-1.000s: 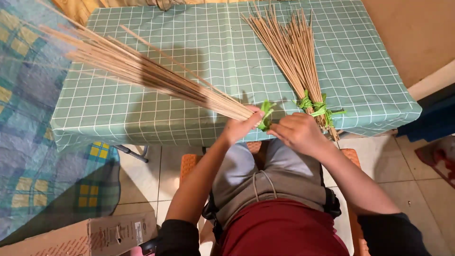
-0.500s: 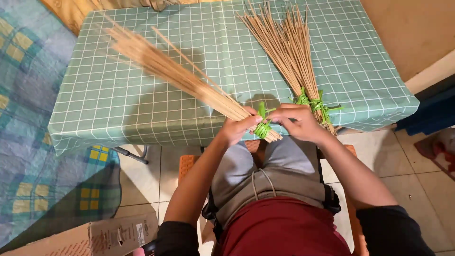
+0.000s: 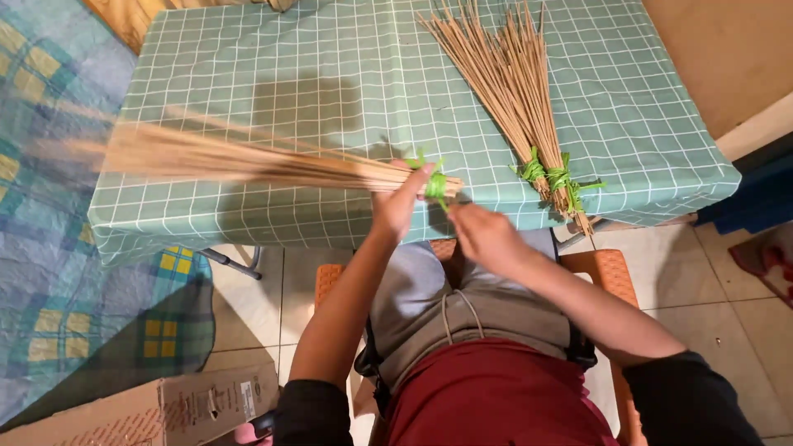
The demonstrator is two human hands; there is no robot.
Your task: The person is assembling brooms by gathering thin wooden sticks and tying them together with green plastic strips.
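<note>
I see the table (image 3: pixel 248 206) first, under a teal cloth (image 3: pixel 330 49) with a white grid. To its left lies a blue and yellow checked rug (image 3: pixel 49 272). At the bottom left sits a brown cardboard box (image 3: pixel 157 409), long and flat-sided, with a small pale label on the face toward me; its print is too small to tell. An orange seat (image 3: pixel 607 268) shows beneath my lap.

On the cloth to the right lie two bundles (image 3: pixel 512 91) of thin tan sticks, fanned out toward the far edge and each bound with green ties (image 3: pixel 545 175) near the table's near edge.

The bunch (image 3: pixel 248 161) I am working is the same kind of stick, long, thin and tan, blurred along its spread end. It stretches leftward over the table's near edge, with its bound end at the middle.

My left hand (image 3: pixel 401 202) is closed around the bunch just left of its green tie (image 3: pixel 435 183), so the tie and the short stub ends stick out to the right of my fingers. My right hand (image 3: pixel 487 235) sits just below and right of the tie, fingers loosely curled. I cannot tell whether it has hold of a strand.
</note>
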